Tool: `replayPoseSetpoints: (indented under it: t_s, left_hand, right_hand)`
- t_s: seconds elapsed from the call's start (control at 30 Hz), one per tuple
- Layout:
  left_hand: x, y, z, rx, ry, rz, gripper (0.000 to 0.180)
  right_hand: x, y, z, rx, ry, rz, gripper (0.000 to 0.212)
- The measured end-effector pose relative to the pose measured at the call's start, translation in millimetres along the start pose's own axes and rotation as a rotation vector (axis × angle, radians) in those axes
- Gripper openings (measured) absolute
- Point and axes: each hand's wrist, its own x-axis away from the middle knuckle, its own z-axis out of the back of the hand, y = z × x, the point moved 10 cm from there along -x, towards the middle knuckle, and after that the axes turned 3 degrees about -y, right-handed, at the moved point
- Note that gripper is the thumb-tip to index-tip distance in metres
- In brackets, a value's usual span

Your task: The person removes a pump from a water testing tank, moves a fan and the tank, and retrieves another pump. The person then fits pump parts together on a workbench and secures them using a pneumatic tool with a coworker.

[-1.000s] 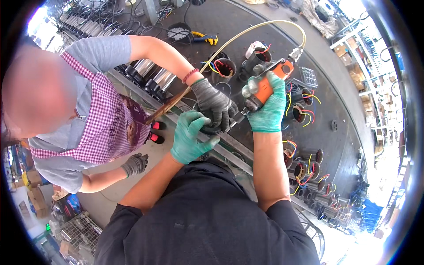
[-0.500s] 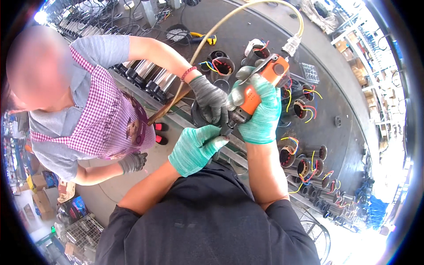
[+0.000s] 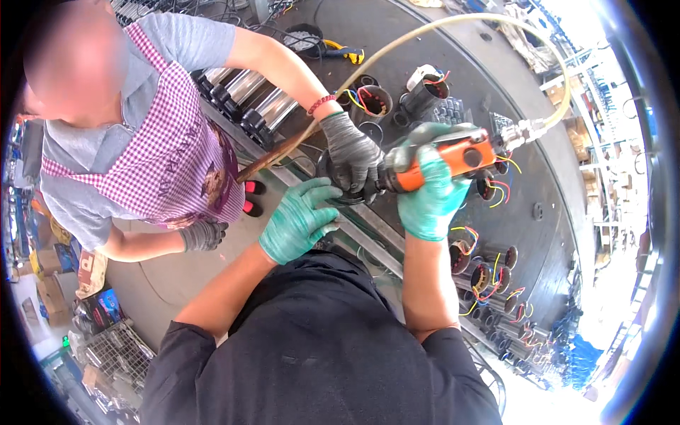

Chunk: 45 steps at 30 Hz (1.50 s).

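My right hand (image 3: 433, 202), in a green glove with greyish fingertips, grips an orange air-powered driver (image 3: 460, 156). The driver lies nearly level, its black nose pointing left at a round black part (image 3: 348, 188) at the bench edge. Whether the tip touches the part is hidden. My left hand (image 3: 301, 221), in a matching glove, is open just below and left of that part, with fingers apart and nothing visible in them. A co-worker's dark-gloved hand (image 3: 352, 156) rests on the black part from above.
A pale air hose (image 3: 425, 28) arches from the driver over the bench (image 3: 524, 219). Cylindrical motor housings (image 3: 425, 99) with coloured wires stand behind and to the right. The co-worker in a checked apron (image 3: 166, 156) stands at left, near shiny metal cylinders (image 3: 276, 110).
The driver has swung from steeply tilted to nearly level, its nose now beside the black part. My left hand has drawn away from the driver's tip, its fingers spreading.
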Motion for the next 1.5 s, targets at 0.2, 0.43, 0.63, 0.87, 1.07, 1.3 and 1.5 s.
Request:
replayPoseSetpoints:
  t_s: [0.2, 0.43, 0.63, 0.87, 1.07, 1.3, 1.5]
  left_hand:
    - [1, -12, -9, -0.024, 0.057, 0.001, 0.024]
    - [1, -14, -5, -0.002, 0.102, 0.007, 0.024]
    - [3, -20, -4, 0.009, 0.151, 0.012, 0.025]
    - [-4, -21, -5, 0.034, 0.167, -0.02, 0.027]
    - [-1, -24, -6, 0.019, 0.121, -0.012, 0.028]
    - [-4, -28, -3, 0.116, 0.152, -0.004, 0.024]
    - [-6, -47, 45, 0.543, 0.441, 0.429, 0.036]
  right_hand:
    - [1, 26, -7, 0.276, -0.08, 0.037, 0.037]
    - [10, 40, -13, 0.355, -0.076, -0.011, 0.041]
    - [20, 44, -20, 0.365, -0.22, 0.096, 0.047]
    - [17, 56, -21, 0.41, -0.286, 0.012, 0.044]
    - [16, 68, -22, 0.427, -0.309, -0.099, 0.039]
    - [21, 59, -29, 0.508, -0.282, -0.01, 0.04]
    - [17, 49, -34, 0.66, -0.252, 0.021, 0.025]
